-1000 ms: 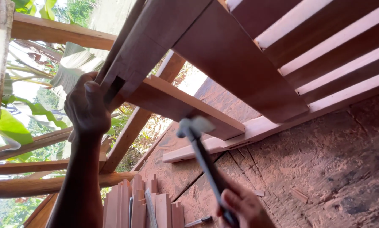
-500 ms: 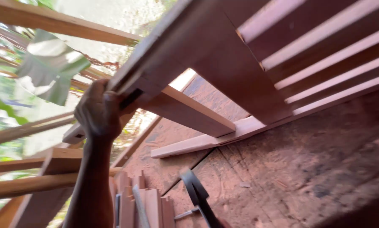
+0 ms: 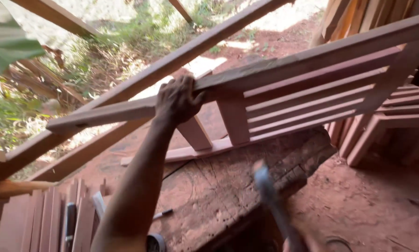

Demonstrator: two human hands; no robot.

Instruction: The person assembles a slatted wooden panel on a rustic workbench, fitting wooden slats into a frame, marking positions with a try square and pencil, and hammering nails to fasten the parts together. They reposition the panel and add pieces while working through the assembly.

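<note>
Left hand (image 3: 177, 99) closed around the top rail of a slatted wooden frame (image 3: 312, 93); right hand's grip on the blurred hammer (image 3: 271, 198) cannot be told.

Bright daylight from the open side, shaded red interior, motion-blurred hammer (image 3: 272, 205).

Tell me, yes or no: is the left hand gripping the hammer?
No: the left hand grips the top rail of the slatted wooden frame.
</note>
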